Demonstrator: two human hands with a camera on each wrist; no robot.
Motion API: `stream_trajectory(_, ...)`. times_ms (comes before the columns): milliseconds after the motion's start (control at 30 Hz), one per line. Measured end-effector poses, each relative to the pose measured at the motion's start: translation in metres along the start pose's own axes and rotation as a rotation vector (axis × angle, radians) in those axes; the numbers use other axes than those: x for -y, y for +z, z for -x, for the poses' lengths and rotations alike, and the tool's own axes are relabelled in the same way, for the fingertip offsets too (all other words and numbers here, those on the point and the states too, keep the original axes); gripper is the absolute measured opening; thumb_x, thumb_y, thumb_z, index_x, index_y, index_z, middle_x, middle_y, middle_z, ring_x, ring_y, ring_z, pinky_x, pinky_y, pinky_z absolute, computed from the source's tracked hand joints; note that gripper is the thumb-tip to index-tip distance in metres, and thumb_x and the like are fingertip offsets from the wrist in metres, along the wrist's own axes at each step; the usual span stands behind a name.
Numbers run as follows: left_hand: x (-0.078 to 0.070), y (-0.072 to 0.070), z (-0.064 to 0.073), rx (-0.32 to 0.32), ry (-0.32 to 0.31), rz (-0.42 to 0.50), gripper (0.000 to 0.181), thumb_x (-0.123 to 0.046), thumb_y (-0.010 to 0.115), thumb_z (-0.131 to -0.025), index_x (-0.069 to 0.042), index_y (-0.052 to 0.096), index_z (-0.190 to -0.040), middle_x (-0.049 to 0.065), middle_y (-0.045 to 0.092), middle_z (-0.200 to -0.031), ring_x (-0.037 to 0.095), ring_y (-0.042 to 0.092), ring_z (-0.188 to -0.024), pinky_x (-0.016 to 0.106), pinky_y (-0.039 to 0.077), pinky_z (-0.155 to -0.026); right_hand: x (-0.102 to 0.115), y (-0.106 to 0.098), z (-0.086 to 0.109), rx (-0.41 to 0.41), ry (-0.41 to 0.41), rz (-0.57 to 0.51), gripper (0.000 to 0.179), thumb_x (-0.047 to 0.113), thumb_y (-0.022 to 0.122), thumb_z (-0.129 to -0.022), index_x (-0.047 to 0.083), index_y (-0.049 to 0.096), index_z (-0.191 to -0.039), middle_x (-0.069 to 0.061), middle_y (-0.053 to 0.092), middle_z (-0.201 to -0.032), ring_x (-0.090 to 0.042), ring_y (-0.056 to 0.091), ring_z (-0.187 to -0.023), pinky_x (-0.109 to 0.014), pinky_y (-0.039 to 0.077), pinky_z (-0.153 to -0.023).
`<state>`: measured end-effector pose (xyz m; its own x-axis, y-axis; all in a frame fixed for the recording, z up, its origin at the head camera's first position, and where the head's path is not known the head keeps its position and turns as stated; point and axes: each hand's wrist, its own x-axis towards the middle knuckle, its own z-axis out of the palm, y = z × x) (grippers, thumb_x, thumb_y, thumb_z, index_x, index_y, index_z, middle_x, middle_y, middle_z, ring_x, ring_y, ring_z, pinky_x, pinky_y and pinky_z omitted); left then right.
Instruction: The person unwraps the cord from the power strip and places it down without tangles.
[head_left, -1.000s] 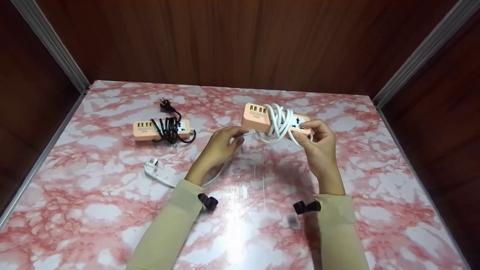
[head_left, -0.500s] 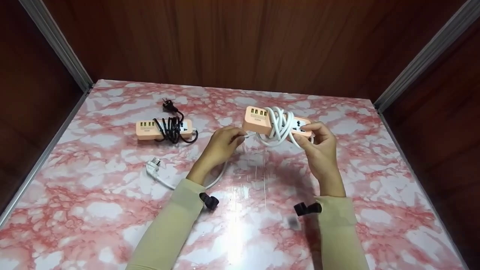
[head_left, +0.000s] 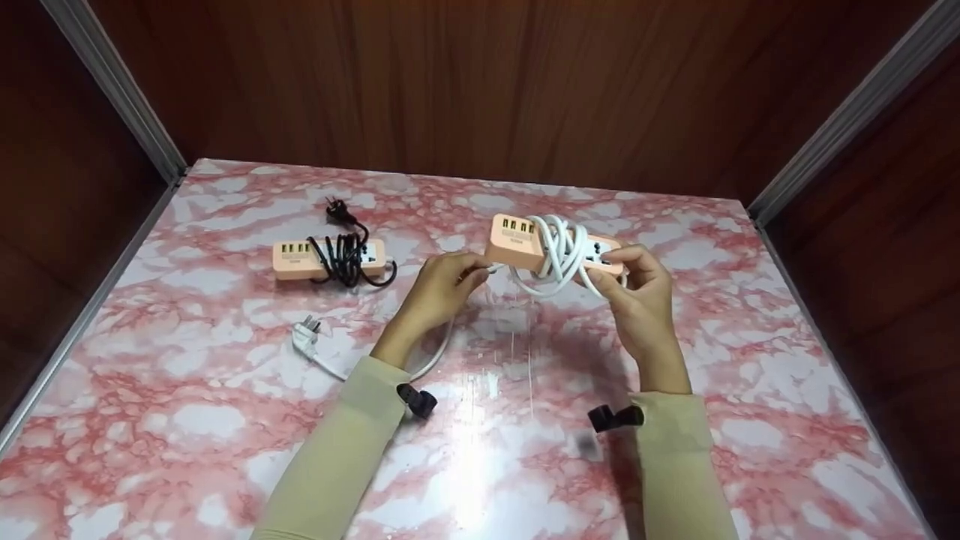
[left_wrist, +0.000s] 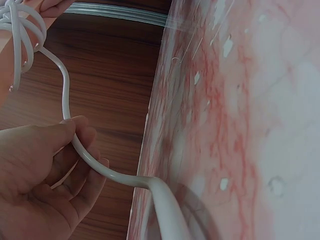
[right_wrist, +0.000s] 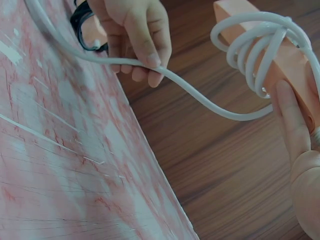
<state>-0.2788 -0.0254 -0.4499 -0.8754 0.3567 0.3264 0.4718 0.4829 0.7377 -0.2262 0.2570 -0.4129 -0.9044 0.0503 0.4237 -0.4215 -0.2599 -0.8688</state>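
Observation:
An orange power strip point(head_left: 516, 251) with USB ports and sockets is held up above the table, a white cord point(head_left: 559, 251) wound in loops round its middle. At its socket end my right hand point(head_left: 645, 300) grips it between thumb and fingers. My left hand point(head_left: 439, 289) pinches the loose stretch of the white cord point(left_wrist: 92, 161) with thumb and fingertips, left of the strip. From there the cord sags to the table and passes behind the left forearm. Its white plug point(head_left: 304, 339) lies on the table, left of that arm.
A second orange power strip point(head_left: 292, 262), wrapped in a black cord point(head_left: 343, 259), lies on the left of the pink marbled table point(head_left: 720, 330). Its black plug point(head_left: 339, 211) points toward the back. Dark wood panels point(head_left: 465, 90) enclose the back and sides.
The head view has shifted slightly. Both hands keep their holds, and the wound strip stays at nearly the same place, a touch lower in the picture.

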Motion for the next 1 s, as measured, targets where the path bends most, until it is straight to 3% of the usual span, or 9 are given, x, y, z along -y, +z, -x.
stream_trajectory(367,-0.0027,-0.0015,0.0,-0.021,0.033,-0.005,0.023,-0.016,0.066,-0.107,-0.006,0.079,-0.122,0.009,0.079,-0.114,0.019,0.071,-0.096,0.037,0.057,-0.087,0.0009,-0.002,-0.0018,0.009,0.016,-0.069,0.023,-0.022,0.066,-0.09,-0.003,0.068,-0.101,-0.018,0.063,-0.114,-0.025,0.069,-0.097,-0.038,0.064,-0.084)
stream_trajectory(600,-0.0006,-0.0024,0.0019,-0.04,0.059,-0.016,0.022,-0.016,0.067,-0.106,-0.007,0.08,-0.121,0.008,0.079,-0.107,0.019,0.067,-0.087,0.036,0.055,-0.08,0.0004,-0.0046,-0.0003,0.036,0.023,-0.068,0.024,-0.021,0.067,-0.09,0.0,0.069,-0.102,-0.016,0.064,-0.114,-0.021,0.066,-0.1,-0.03,0.063,-0.084)
stream_trajectory(800,0.0002,-0.0014,0.0002,-0.027,0.028,0.006,0.021,-0.017,0.067,-0.105,-0.007,0.08,-0.118,0.008,0.08,-0.11,0.02,0.072,-0.094,0.036,0.058,-0.086,0.0008,-0.005,0.0015,0.033,0.027,-0.08,0.025,-0.022,0.064,-0.091,0.0,0.069,-0.101,-0.018,0.063,-0.117,-0.024,0.068,-0.1,-0.038,0.065,-0.083)
stream_trajectory(1000,-0.0013,-0.0087,-0.0038,-0.044,0.019,-0.004,0.018,-0.019,0.067,-0.106,-0.009,0.081,-0.112,0.006,0.079,-0.102,0.02,0.07,-0.09,0.036,0.057,-0.084,0.0023,-0.0048,0.0004,0.041,0.031,-0.087,0.024,-0.022,0.064,-0.091,-0.001,0.069,-0.102,-0.019,0.063,-0.117,-0.025,0.068,-0.099,-0.038,0.065,-0.084)
